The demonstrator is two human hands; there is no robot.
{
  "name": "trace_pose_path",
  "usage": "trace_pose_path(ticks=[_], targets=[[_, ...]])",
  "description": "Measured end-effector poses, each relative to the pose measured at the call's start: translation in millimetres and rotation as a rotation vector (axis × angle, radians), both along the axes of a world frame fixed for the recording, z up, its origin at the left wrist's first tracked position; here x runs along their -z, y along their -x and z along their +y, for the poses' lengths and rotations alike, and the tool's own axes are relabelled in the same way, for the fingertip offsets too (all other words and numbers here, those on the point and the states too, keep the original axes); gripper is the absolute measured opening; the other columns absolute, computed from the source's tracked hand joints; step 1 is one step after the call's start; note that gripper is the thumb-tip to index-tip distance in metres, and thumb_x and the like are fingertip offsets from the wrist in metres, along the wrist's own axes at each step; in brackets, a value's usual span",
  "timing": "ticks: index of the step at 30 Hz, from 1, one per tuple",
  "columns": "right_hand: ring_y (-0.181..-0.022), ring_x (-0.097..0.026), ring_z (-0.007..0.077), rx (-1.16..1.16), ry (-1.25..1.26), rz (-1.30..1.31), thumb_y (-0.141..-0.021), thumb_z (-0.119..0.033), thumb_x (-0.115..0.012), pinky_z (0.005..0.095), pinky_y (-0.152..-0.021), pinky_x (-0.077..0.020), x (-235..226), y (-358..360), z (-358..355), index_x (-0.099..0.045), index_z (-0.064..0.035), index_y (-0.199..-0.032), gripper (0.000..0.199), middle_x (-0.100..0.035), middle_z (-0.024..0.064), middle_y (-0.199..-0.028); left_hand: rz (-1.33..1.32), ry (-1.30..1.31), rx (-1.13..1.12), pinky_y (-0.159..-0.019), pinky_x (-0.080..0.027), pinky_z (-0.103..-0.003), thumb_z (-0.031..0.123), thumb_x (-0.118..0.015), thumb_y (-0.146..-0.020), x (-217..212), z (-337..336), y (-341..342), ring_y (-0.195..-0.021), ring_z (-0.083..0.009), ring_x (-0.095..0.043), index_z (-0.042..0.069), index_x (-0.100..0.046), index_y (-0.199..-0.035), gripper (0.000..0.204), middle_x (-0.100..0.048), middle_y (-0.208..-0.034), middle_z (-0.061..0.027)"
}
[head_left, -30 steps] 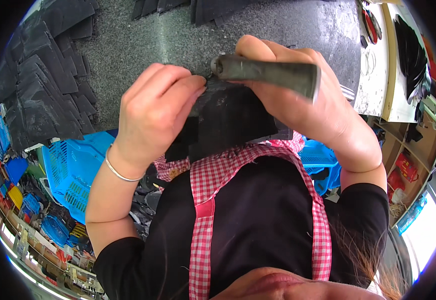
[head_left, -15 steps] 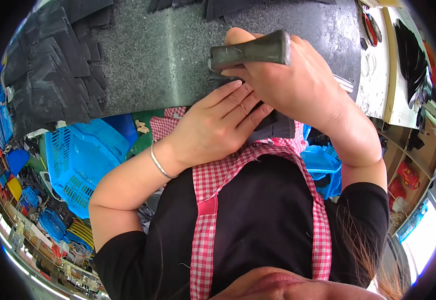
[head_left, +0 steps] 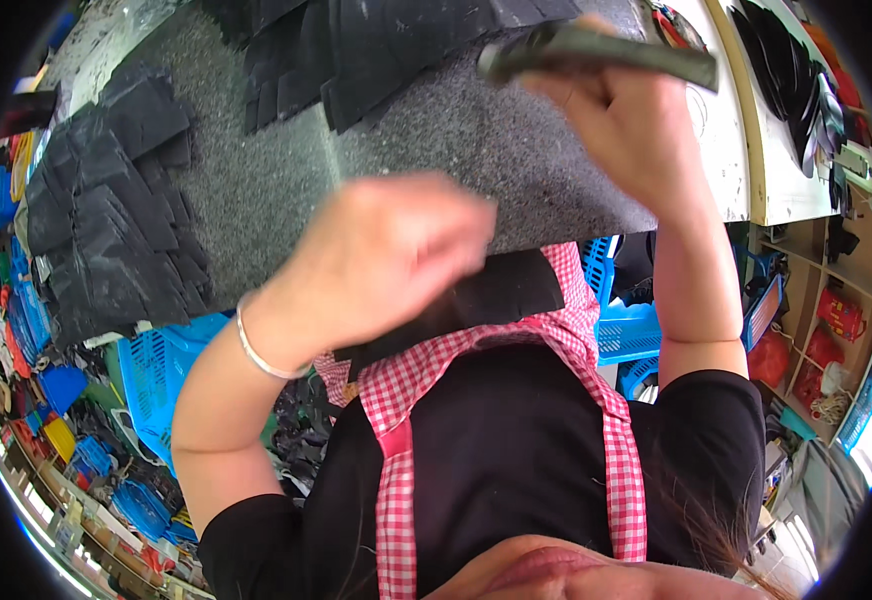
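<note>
My right hand (head_left: pixel 641 135) is closed around a hammer (head_left: pixel 646 58), raised over the far right of the dark speckled work surface (head_left: pixel 516 170). The hammer's dark metal head lies sideways above my fist; its handle is mostly hidden by the hand. My left hand (head_left: pixel 376 255), with a silver bangle on its wrist, hovers near the front edge of the surface. Motion smears its fingers, so I cannot make out whether they hold anything. Below it, black flat material (head_left: pixel 506 292) rests across my lap on the red checked apron (head_left: pixel 426 375).
Overlapping black flat pieces (head_left: pixel 106 210) pile up on the surface's left side, and more black pieces (head_left: pixel 396 55) lie along its far side. A blue plastic basket (head_left: pixel 156 375) stands at lower left, another blue basket (head_left: pixel 628 335) at right. Shelves (head_left: pixel 806 300) hold red items.
My right hand has lifted away to the far right with the hammer. My left hand has come off the work at the front edge and moved left. The view has shifted somewhat.
</note>
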State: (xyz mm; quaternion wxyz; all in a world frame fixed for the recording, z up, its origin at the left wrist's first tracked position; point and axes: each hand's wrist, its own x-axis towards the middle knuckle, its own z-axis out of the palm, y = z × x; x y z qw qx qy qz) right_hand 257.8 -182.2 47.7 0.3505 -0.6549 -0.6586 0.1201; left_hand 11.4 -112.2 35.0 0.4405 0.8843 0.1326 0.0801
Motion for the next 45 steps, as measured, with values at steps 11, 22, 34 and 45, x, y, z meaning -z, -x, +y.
trace_pose_path(ticks=[11,22,34,45], targets=[[-0.102,-0.072,0.0198,0.13,-0.203,0.527,-0.094,0.008,-0.069,0.0318,-0.087,-0.0583,-0.2,-23.6,18.3,-0.067,0.0068,-0.116,0.022,-0.075,0.0129,-0.109,-0.236,0.224,-0.438,-0.084,-0.054,-0.03,0.023,-0.059,-0.106,-5.1,114.3,-89.0,-0.095,-0.0202,-0.072,-0.005,-0.07,-0.116,0.032,-0.076,-0.11,-0.0132],[-0.099,-0.067,0.0459,-0.122,-0.073,-0.128,-0.091,-0.014,-0.072,0.048,-0.083,-0.0528,28.3,-52.1,64.5,-0.069,0.009,-0.102,0.026,-0.071,0.027,-0.102,-0.081,-0.703,-0.068,-0.106,-0.055,-0.043,0.003,-0.059,-0.085,21.8,-27.5,-11.2,-0.119,-0.0288,-0.071,0.001,-0.073,-0.124,0.042,-0.074,-0.122,-0.0174],[-0.072,-0.065,0.023,0.054,0.149,-0.139,-0.09,-0.014,-0.078,0.0368,-0.065,-0.0498,-12.9,-18.7,-38.0,-0.072,-0.004,-0.102,0.017,-0.067,0.0114,-0.079,-0.147,-0.405,-0.208,-0.095,-0.054,-0.043,0.01,-0.085,-0.076,20.7,-18.2,-58.4,-0.109,-0.0345,-0.064,-0.001,-0.068,-0.124,0.053,-0.067,-0.112,-0.0136],[-0.072,-0.062,0.0329,0.104,0.342,-0.174,-0.094,-0.016,-0.075,0.0404,-0.064,-0.0488,14.7,-16.7,-84.5,-0.071,-0.0053,-0.104,0.015,-0.062,0.01,-0.089,-0.096,-0.197,-0.145,-0.075,-0.054,-0.039,0.001,-0.081,-0.079,38.1,-2.3,-77.4,-0.084,-0.0292,-0.066,0.001,-0.074,-0.114,0.036,-0.066,-0.094,-0.012]])
